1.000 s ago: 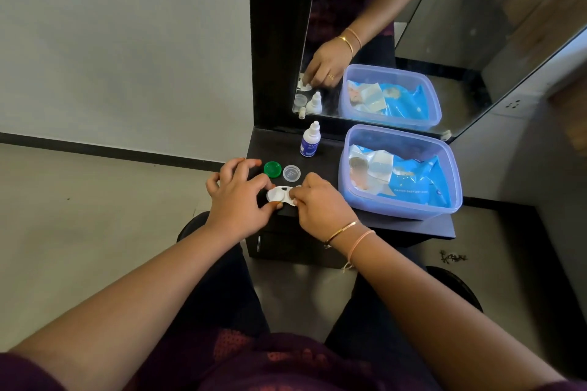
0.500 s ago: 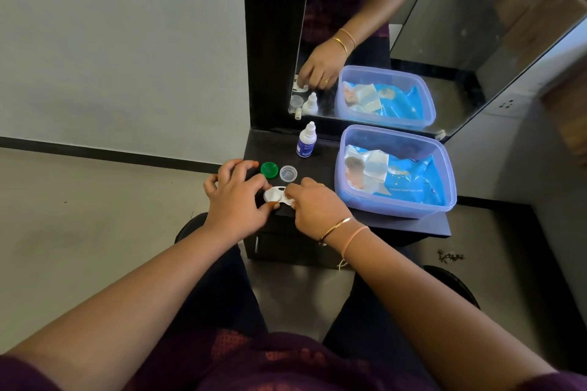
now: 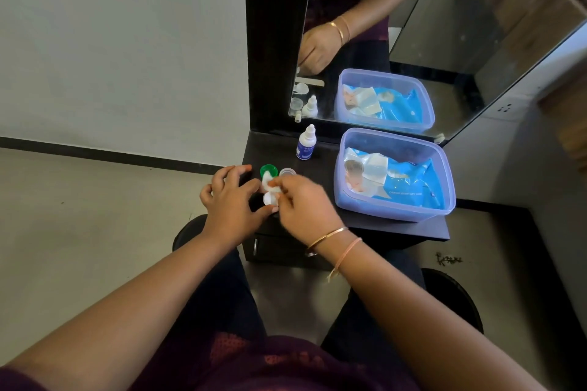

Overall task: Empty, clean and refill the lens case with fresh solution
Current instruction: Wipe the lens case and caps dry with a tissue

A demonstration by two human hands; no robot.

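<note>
The white lens case (image 3: 269, 197) is held just above the front left of the dark shelf (image 3: 397, 227), turned so one well points away from me. My left hand (image 3: 232, 203) pinches its near end with thumb and forefinger. My right hand (image 3: 306, 205) grips its far well with the fingertips; that end is blurred. The green cap (image 3: 268, 169) and the clear cap (image 3: 287, 172) lie on the shelf just behind the case. The white solution bottle (image 3: 306, 144) with a blue label stands upright further back, near the mirror.
A clear blue plastic tub (image 3: 444, 174) holding a blue wet-wipes pack (image 3: 409, 187) fills the shelf's right side. A mirror (image 3: 460, 41) in a black frame rises behind the shelf. A drawer handle (image 3: 255, 246) sits below the shelf's front edge.
The case was lying crosswise between both hands; it is now turned lengthwise, with one end lifted towards the caps. My right hand's fingers have moved up over the far well.
</note>
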